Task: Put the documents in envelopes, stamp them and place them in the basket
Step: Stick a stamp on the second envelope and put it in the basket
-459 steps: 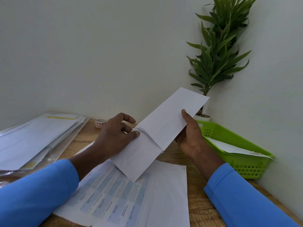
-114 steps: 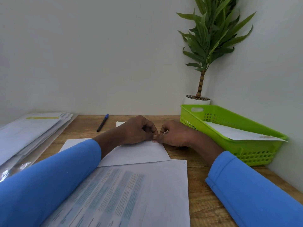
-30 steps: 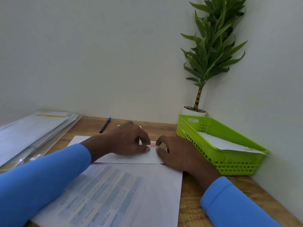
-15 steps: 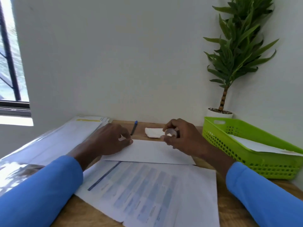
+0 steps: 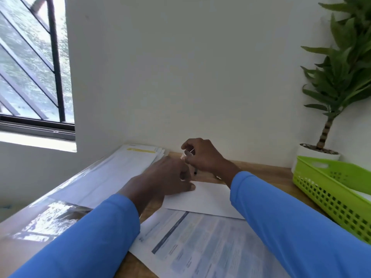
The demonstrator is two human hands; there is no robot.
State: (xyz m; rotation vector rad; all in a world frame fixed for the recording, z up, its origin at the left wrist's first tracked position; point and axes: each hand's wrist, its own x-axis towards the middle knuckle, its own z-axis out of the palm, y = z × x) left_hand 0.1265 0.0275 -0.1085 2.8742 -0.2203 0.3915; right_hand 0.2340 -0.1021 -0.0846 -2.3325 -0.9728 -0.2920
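A white envelope lies flat on the wooden desk, partly over a printed document. My left hand rests on the envelope's left end with its fingers curled and the thumb pressing down. My right hand is lifted just beyond the envelope and pinches a small roll of stamps between thumb and fingers. The green basket stands at the right with a white envelope inside it.
A stack of envelopes and plastic-sleeved papers covers the left of the desk. A pen tip shows between my hands. A potted plant stands in the back right corner. A barred window is at the left.
The view has swung left. My right hand has carried the stamp roll leftward and up, away from the envelope's top edge. My left hand stays on the envelope.
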